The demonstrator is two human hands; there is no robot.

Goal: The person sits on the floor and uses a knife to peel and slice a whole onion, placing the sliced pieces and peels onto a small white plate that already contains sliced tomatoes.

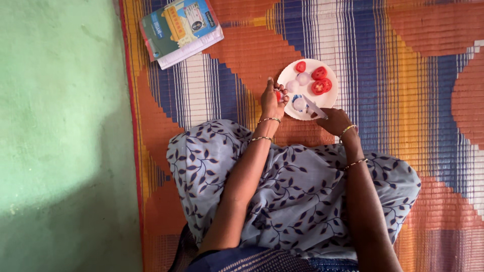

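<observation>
A white plate (327,99) lies on the striped mat in front of my knees, holding red tomato slices (319,80) and pale onion pieces (302,78). My left hand (273,100) hovers just left of the plate, fingers pinched on a small red tomato piece (278,95). My right hand (335,121) rests at the plate's near edge and grips a knife (315,108) whose blade points over the plate toward an onion ring (299,104).
A woven mat (413,75) in orange, blue and white stripes covers the floor. A thin book or booklet (180,29) lies at its far left corner. Green floor (60,126) runs along the left. My patterned cloth lap (297,186) fills the foreground.
</observation>
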